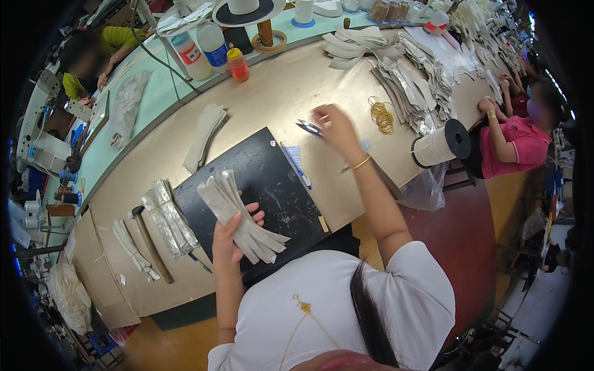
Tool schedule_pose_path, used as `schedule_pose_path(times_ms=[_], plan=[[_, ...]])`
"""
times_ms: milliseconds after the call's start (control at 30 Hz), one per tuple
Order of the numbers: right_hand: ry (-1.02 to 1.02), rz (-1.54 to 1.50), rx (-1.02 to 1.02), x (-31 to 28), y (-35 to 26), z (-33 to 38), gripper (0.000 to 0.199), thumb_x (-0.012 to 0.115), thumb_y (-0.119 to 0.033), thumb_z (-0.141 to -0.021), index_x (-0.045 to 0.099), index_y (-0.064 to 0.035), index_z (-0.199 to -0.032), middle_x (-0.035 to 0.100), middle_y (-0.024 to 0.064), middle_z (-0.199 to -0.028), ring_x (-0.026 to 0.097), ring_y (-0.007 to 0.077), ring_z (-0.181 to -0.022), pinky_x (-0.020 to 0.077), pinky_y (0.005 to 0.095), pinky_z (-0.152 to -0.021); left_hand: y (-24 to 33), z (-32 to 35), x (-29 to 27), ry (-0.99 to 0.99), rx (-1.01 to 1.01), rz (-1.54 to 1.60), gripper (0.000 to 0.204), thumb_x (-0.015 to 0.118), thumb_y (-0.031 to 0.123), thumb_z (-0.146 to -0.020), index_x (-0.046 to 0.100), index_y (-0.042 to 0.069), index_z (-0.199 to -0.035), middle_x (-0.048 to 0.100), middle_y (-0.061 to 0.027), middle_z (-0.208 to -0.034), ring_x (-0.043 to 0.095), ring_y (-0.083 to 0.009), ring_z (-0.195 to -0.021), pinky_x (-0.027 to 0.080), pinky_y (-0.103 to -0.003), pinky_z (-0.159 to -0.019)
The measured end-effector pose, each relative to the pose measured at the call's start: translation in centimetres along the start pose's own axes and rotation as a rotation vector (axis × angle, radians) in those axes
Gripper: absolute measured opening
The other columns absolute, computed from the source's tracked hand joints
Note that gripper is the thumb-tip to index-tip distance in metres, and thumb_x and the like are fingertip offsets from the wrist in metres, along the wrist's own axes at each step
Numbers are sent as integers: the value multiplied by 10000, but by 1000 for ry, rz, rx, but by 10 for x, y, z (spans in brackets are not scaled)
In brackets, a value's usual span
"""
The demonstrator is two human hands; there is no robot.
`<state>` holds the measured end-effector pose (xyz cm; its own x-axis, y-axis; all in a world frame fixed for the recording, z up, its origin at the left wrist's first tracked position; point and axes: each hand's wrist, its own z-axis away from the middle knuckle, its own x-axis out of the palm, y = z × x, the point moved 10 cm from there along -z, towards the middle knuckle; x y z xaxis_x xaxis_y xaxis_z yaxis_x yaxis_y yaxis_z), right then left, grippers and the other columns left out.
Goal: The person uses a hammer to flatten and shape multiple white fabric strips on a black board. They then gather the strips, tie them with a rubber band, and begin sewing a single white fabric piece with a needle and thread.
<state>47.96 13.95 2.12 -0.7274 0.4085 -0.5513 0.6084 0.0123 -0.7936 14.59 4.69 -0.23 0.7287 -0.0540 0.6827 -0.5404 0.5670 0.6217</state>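
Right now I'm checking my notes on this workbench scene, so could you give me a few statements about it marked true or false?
1. The left hand holds a stack of pale cut strips. True.
2. The right hand rests in the lap. False: it reaches out over the table, by the scissors.
3. A hammer lies left of the black mat. True.
4. The rubber bands lie on the black mat. False: they lie on the brown table.
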Motion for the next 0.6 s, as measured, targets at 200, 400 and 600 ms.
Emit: schedule_pose_path(times_ms=[200, 400, 600], plan=[[198, 564, 208, -120, 124, -56, 209, 655, -214, -894, 731, -58, -1011, 678, 189, -1020, 648, 364, -968, 506, 453, -856, -3, 4, -9, -4, -1, 21, 682, 659, 157, -918, 309, 35, -1491, 645, -243, -1124, 701, -342, -975, 604, -455, -826], [46, 895, 204, -138, 187, -70, 277, 679, -285, -846, 760, -24, -803, 709, 229, -833, 697, 408, -786, 561, 476, -708, -2, 1, 14, -19, -49, 5, 609, 663, 156, -927, 379, -18, -1436, 654, -234, -1131, 699, -324, -990, 601, -441, -833], [227, 204, 115, -131, 88, -55, 173, 655, -166, -938, 624, 1, -973, 662, 89, -815, 627, 193, -734, 500, 342, -703, 17, 9, 10, 56, 10, -120, 547, 693, 189, -918, 441, -19, -1356, 653, -215, -1142, 698, -299, -1001, 592, -416, -861]])
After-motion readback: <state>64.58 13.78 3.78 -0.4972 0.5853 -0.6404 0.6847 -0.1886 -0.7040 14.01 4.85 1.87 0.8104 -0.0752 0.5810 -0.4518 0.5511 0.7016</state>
